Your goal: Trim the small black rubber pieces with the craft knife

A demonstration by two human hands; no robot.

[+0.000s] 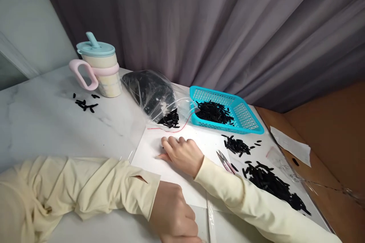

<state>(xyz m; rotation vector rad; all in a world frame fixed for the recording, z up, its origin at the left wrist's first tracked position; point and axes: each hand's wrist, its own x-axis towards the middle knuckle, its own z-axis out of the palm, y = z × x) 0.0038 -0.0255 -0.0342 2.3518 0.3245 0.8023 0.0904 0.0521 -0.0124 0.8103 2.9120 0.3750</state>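
My right hand (184, 155) reaches over a white sheet (182, 186), its fingers bent together and the thumb pointing left. A tiny dark spot shows by its fingertips, too small to name. My left hand (173, 212) is closed at the bottom edge, its fingers curled under, and whatever it may hold is hidden. Beyond my right hand a red thread (185, 126) curves across the sheet to a blue basket (251, 121) of small black strips (213, 112). Small scissors (225, 162) with pink handles lie right of my right hand.
A clear plastic bag (151, 95) of black pieces stands at the back, left of the basket. A lidded cup (107, 76) with a pink handle is at the far left. Loose black pieces (268, 182) lie in piles at right. A white strip (210, 216) lies near my left hand.
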